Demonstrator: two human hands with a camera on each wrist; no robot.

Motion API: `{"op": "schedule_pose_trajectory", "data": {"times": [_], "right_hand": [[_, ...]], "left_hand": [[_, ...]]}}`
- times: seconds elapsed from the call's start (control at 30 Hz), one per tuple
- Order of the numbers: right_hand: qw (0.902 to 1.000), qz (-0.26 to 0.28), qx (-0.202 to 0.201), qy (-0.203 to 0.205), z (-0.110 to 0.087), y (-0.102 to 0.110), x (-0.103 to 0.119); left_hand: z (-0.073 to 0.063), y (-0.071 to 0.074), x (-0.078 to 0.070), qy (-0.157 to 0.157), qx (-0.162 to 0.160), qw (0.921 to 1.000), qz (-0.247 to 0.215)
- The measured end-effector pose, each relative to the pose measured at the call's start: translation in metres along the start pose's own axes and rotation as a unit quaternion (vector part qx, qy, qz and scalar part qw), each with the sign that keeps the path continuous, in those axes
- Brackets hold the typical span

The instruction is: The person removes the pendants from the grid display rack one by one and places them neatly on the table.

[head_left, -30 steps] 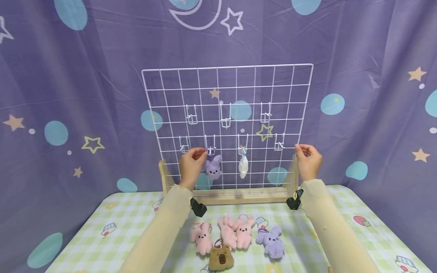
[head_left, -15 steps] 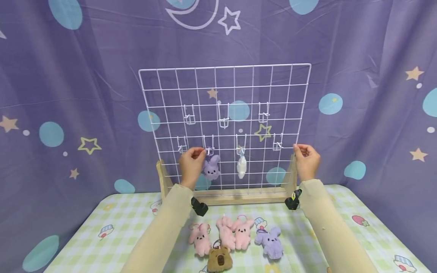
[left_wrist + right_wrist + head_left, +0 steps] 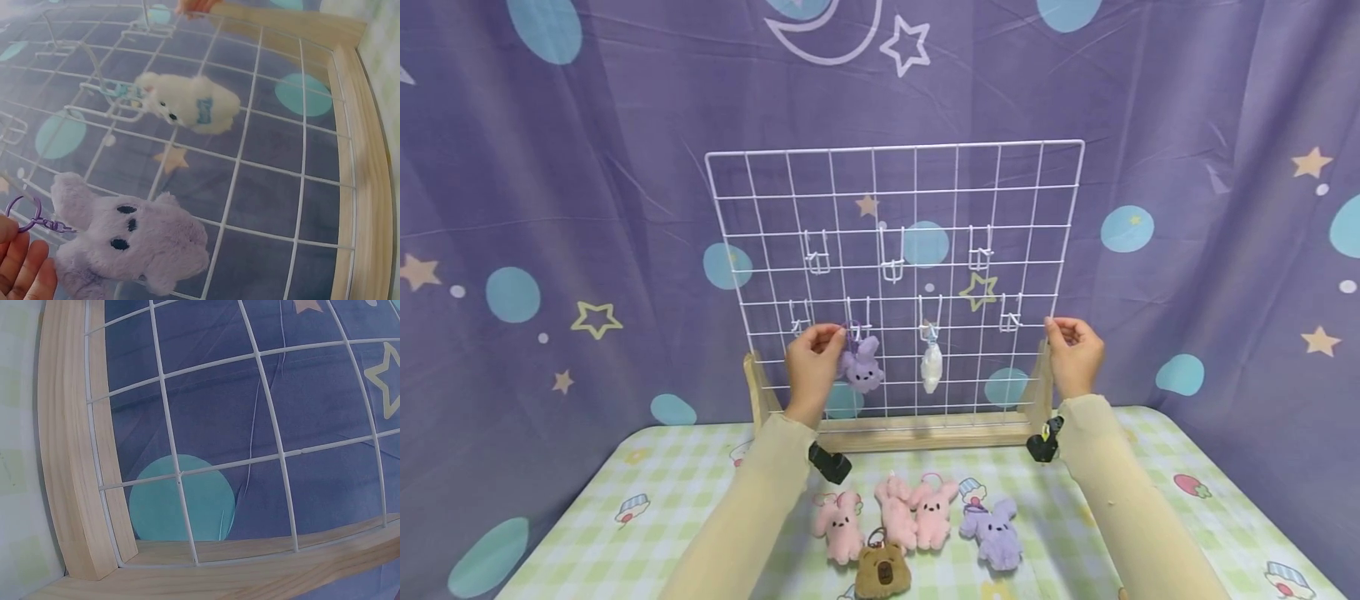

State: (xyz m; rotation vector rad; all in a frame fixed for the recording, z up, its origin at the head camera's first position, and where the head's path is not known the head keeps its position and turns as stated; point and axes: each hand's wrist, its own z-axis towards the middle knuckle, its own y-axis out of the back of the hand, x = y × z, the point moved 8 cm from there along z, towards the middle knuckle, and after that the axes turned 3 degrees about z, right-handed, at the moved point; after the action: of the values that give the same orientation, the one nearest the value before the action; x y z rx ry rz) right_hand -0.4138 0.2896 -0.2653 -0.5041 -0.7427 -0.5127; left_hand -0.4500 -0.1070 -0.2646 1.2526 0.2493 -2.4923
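My left hand [image 3: 811, 367] pinches the purple ring [image 3: 39, 211] of a purple plush keychain [image 3: 862, 371], which hangs in front of the white wire grid [image 3: 895, 148]. In the left wrist view the ring shows at the fingertips, with no hook visibly through it. A white plush keychain [image 3: 200, 103] with a blue mark hangs from a hook [image 3: 929, 330] to the right. My right hand [image 3: 1075, 358] pinches the grid's right side wire. The right wrist view shows grid and wooden stand [image 3: 69, 456], but not the hand.
Bare white hooks [image 3: 892, 268] sit on the grid in two rows. On the checked tablecloth [image 3: 685, 475] lie several pink plush keychains [image 3: 935, 512], a brown bear-like one [image 3: 883, 571] and another purple one [image 3: 998, 535]. A purple patterned curtain [image 3: 625, 167] stands behind.
My left hand has shifted slightly left with the purple plush keychain, its ring drawn away from the hook. My right hand stays on the grid's side wire.
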Motion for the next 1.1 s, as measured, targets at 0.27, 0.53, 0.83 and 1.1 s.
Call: {"op": "schedule_pose_trajectory", "data": {"times": [0.27,0.53,0.83,1.1], "right_hand": [[1.0000,-0.005,-0.003,-0.002,0.000,0.002,-0.002],[1.0000,-0.002,-0.001,0.002,-0.001,0.001,-0.002],[1.0000,-0.005,-0.002,-0.005,0.000,0.001,0.001],[0.9999,-0.009,0.001,-0.008,-0.001,0.001,0.001]], "left_hand": [[-0.009,0.006,-0.008,0.003,0.004,0.9997,-0.025],[-0.021,0.007,-0.013,0.011,0.027,0.9983,-0.051],[-0.045,0.009,-0.016,0.033,0.070,0.9957,-0.051],[-0.082,0.006,-0.027,0.024,0.107,0.9932,-0.040]]}}
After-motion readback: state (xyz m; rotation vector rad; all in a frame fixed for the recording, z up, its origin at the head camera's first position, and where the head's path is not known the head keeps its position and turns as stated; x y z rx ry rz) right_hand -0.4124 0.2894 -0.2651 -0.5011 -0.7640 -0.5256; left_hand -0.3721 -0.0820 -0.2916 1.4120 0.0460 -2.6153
